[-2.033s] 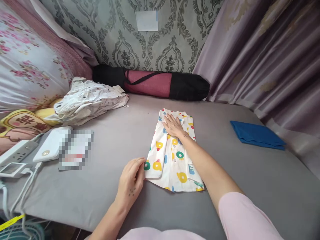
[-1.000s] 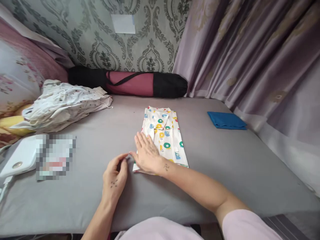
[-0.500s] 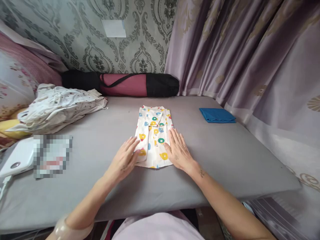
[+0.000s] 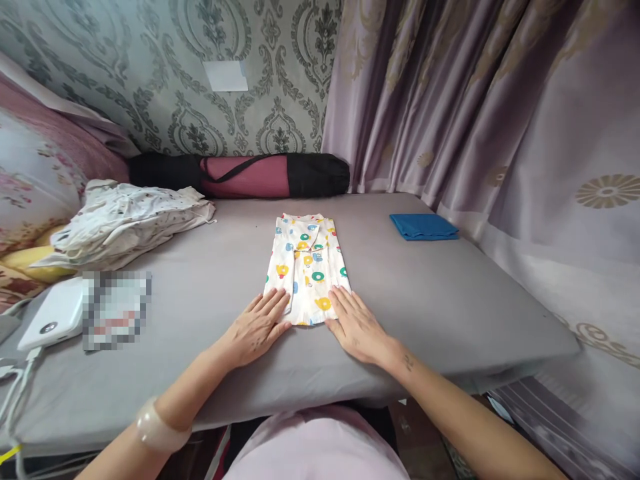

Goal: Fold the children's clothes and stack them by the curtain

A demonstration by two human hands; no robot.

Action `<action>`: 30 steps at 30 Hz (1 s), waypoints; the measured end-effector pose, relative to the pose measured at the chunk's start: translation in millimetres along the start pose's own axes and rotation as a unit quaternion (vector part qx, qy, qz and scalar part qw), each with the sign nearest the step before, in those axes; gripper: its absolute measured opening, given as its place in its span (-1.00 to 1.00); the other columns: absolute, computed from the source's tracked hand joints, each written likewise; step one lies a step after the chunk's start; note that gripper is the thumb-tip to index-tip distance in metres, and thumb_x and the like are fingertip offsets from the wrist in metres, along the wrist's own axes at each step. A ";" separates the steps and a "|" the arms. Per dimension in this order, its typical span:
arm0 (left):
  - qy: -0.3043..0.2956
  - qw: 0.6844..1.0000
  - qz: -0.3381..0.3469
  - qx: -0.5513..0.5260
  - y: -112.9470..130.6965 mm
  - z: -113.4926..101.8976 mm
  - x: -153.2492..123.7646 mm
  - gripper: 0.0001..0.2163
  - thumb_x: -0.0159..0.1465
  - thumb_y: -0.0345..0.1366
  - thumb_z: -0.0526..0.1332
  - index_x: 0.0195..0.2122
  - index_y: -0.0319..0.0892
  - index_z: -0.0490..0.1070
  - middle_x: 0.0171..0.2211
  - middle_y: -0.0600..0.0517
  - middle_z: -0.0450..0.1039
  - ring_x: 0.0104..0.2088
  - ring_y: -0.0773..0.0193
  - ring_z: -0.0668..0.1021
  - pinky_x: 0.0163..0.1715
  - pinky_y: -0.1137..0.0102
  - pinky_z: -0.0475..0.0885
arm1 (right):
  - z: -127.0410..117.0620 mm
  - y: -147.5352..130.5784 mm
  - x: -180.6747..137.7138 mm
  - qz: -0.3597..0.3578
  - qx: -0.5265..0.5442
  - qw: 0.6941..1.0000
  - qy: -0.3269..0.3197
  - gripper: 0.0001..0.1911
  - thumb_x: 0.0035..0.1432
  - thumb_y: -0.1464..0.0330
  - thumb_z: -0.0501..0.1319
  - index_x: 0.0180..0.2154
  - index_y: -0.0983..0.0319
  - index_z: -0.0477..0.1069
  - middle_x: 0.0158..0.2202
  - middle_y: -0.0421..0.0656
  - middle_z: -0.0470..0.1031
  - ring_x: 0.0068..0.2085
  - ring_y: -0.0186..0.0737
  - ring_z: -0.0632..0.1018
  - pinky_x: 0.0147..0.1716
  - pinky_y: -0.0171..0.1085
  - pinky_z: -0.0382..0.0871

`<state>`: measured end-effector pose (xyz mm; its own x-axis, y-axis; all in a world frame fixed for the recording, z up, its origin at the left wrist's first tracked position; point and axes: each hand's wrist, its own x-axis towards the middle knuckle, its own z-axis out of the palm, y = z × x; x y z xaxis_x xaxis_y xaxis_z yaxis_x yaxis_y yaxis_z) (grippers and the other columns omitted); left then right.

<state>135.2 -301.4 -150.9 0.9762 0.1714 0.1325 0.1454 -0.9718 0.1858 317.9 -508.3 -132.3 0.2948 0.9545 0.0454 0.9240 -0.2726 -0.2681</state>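
A small white shirt (image 4: 306,263) printed with coloured rings lies folded into a narrow strip in the middle of the grey bed sheet (image 4: 430,300). My left hand (image 4: 257,327) lies flat and open at the shirt's near left corner, fingertips on the hem. My right hand (image 4: 356,325) lies flat and open at the near right corner, fingers spread on the hem. Neither hand holds anything.
A heap of white spotted cloth (image 4: 125,220) lies at the left. A folded blue cloth (image 4: 423,226) sits at the right by the curtain (image 4: 500,120). A rolled red and black mat bag (image 4: 250,175) lies along the wall. A white device (image 4: 53,321) with cables rests at the near left.
My right hand slid from the shirt's collar down to its near hem. My left hand went from pinching the left edge to lying flat. Both hands have drawn back toward me.
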 end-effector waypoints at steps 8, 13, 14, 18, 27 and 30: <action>0.005 0.998 0.040 -0.039 -15.2 -29.8 -40.9 -0.59 0.40 -0.11 0.00 0.24 0.00 0.27 0.23 -0.01 0.31 0.20 0.16 0.40 0.18 0.28 0.34 | -29.1 19.9 -56.5 -0.048 0.110 0.993 0.018 -0.60 0.35 0.32 -0.01 0.14 0.10 0.40 0.20 -0.15 0.38 0.22 -0.17 0.37 0.23 -0.12 0.23; 0.057 0.993 -0.062 -0.077 -38.3 -34.8 -19.3 -0.63 0.37 -0.03 -0.02 -0.01 -0.05 0.47 -0.04 -0.08 0.52 -0.11 0.14 0.59 -0.13 0.35 0.49 | -41.2 43.9 -29.5 0.125 0.124 0.981 0.077 -0.69 0.31 0.29 0.04 -0.08 0.11 0.53 -0.16 -0.12 0.61 -0.13 -0.13 0.59 -0.13 -0.21 0.40; 0.056 0.990 -0.093 -0.088 -38.0 -34.8 -14.1 -0.62 0.35 -0.01 -0.01 -0.04 -0.06 0.47 -0.11 -0.07 0.54 -0.19 0.16 0.60 -0.20 0.36 0.49 | -40.8 44.5 -22.5 0.162 0.130 0.975 0.078 -0.70 0.29 0.28 0.05 -0.10 0.13 0.53 -0.20 -0.12 0.61 -0.18 -0.13 0.59 -0.19 -0.24 0.39; 0.044 0.956 -0.240 -0.164 -24.8 -37.1 6.3 -0.57 0.25 0.07 0.04 -0.05 -0.11 0.42 -0.34 0.00 0.56 -0.44 0.23 0.54 -0.40 0.39 0.42 | -35.8 37.7 2.3 0.238 0.181 0.952 0.060 -0.73 0.23 0.26 0.08 -0.29 0.17 0.53 -0.36 -0.14 0.61 -0.33 -0.20 0.58 -0.37 -0.32 0.31; -0.024 0.875 -0.389 -0.289 -23.2 -39.6 35.1 -0.60 -0.01 0.09 0.23 -0.40 -0.20 0.47 -0.55 0.05 0.46 -0.53 0.26 0.44 -0.58 0.45 0.19 | -33.4 45.8 34.2 0.320 0.331 0.880 -0.114 -0.63 0.12 0.16 0.15 -0.63 0.19 0.25 -0.77 -0.32 0.27 -0.77 -0.47 0.15 -0.73 -0.39 -0.04; -0.041 0.863 -0.379 -0.331 -25.6 -41.5 33.9 -0.60 0.00 0.09 0.24 -0.46 -0.20 0.44 -0.59 0.10 0.40 -0.56 0.32 0.38 -0.60 0.47 0.15 | -39.6 48.4 36.2 0.297 0.373 0.870 -0.123 -0.69 0.11 0.18 0.18 -0.57 0.20 0.28 -0.72 -0.34 0.29 -0.74 -0.48 0.16 -0.72 -0.41 -0.06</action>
<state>157.9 -264.0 -110.8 0.6526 0.6790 -0.3364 0.6505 -0.2744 0.7082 383.0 -491.7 -105.6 0.5196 0.6946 -0.4976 0.1838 -0.6596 -0.7288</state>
